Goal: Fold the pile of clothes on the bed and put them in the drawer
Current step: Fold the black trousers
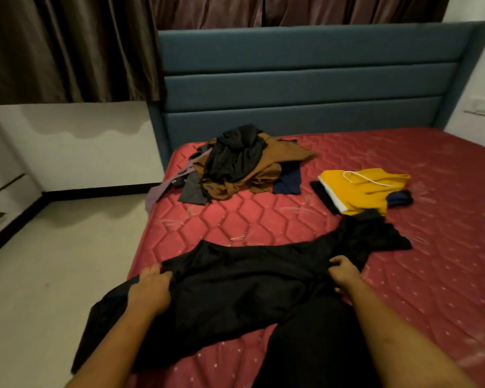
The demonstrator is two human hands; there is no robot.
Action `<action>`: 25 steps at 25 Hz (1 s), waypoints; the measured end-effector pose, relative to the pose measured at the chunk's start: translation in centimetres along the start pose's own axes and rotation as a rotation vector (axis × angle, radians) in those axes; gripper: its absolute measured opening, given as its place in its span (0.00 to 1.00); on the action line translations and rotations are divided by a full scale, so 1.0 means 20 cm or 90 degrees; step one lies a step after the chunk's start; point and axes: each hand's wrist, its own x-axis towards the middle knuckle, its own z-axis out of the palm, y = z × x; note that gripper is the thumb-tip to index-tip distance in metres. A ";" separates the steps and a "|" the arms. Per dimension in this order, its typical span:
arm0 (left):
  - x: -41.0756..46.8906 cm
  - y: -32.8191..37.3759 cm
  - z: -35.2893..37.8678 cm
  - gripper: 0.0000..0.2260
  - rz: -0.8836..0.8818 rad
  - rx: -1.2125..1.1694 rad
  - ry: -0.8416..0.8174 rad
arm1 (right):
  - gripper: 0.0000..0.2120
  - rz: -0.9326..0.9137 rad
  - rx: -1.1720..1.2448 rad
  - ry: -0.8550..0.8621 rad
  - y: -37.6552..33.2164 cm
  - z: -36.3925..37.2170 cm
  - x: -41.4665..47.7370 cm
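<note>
At the far left edge stands a white unit (0, 203) with a dark handle, possibly the drawers, though it is too cut off to be sure. Lower left of centre, the left hand (149, 288) curls its fingers into the edge of a black garment (235, 284) spread over the near side of the red mattress (445, 275). The unfolded pile of clothes (241, 163) sits upper centre, near the blue headboard (305, 79). Right of centre, the right hand (345, 271) bunches the same garment's cloth. Above it lies a folded yellow garment (367, 191).
</note>
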 end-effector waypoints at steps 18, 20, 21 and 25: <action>0.15 1.03 0.29 0.40 0.097 -0.078 -0.359 | 0.06 0.206 0.909 -0.132 -0.12 -0.14 0.05; 0.15 1.02 0.29 0.41 0.103 -0.080 -0.352 | 0.09 0.197 0.922 -0.108 -0.16 -0.15 0.08; 0.15 1.01 0.28 0.42 0.108 -0.084 -0.346 | 0.10 0.189 0.908 -0.082 -0.20 -0.15 0.09; 0.20 0.89 0.23 0.42 0.143 -0.368 -0.348 | 0.24 -0.061 0.668 0.043 -0.48 0.01 -0.04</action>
